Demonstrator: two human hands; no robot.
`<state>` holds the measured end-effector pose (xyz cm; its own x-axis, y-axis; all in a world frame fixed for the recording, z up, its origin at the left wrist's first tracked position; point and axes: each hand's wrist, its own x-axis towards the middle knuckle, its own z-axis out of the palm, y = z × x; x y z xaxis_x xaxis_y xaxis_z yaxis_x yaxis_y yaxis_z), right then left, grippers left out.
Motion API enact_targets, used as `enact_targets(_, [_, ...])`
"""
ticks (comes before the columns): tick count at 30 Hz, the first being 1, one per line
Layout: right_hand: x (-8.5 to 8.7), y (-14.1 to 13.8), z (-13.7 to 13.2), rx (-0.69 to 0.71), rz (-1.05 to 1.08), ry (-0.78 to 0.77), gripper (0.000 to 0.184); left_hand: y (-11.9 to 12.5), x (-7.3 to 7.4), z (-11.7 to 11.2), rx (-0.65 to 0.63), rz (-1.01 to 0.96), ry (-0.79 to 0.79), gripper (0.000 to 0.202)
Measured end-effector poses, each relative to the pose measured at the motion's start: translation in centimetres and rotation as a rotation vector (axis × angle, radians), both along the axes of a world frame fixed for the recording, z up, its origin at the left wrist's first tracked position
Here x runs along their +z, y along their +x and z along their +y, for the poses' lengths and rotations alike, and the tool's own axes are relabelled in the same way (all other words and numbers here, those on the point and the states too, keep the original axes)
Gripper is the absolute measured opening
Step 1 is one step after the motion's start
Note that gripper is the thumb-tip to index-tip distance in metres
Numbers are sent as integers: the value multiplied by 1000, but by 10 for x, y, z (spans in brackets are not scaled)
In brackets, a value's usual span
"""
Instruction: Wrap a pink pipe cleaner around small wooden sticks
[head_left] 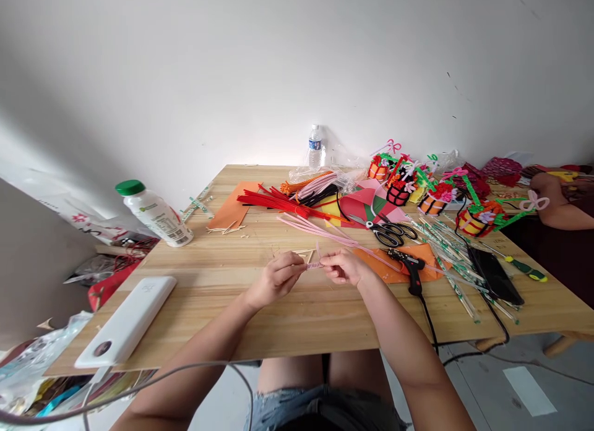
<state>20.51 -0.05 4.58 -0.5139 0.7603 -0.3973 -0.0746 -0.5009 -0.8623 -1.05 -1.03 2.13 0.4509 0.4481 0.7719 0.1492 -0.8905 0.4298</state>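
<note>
My left hand (276,279) and my right hand (342,267) meet above the middle of the wooden table (297,320). Both pinch the ends of a short pink pipe cleaner (314,265) stretched between them, fingers closed on it. Just behind the hands lie small wooden sticks (304,253). Long pink pipe cleaners (320,232) lie on the table beyond my right hand. A black hot glue gun (408,267) rests on an orange sheet (399,261) just right of my right hand.
Black scissors (392,233), red pipe cleaners (273,202), coloured paper and small pipe-cleaner flower baskets (436,193) crowd the far right. A green-capped white bottle (155,213) and white power bank (125,323) lie left. A black phone (494,273) lies right. Another person's arm (554,202) rests at the right edge.
</note>
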Motion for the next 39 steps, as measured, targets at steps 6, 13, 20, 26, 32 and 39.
enact_targets(6, [-5,-7,0,-197,-149,559,30,6,2,-1,-86,-338,-831,37])
enact_targets(13, [-12,-9,0,-198,-352,768,30,6,3,0,-187,-289,-1318,38])
enact_targets(20, [-16,-9,0,-221,-420,975,25,5,10,0,-218,-296,-1431,43])
enact_targets(26, [-22,-12,-2,-156,-419,1087,21,6,4,2,-165,-137,-1426,38])
enact_targets(32, [-20,-10,-1,-125,-520,1047,21,5,2,1,29,171,-956,42])
enact_targets(39, [-10,-5,-3,9,-501,739,23,5,-4,1,135,320,-101,33])
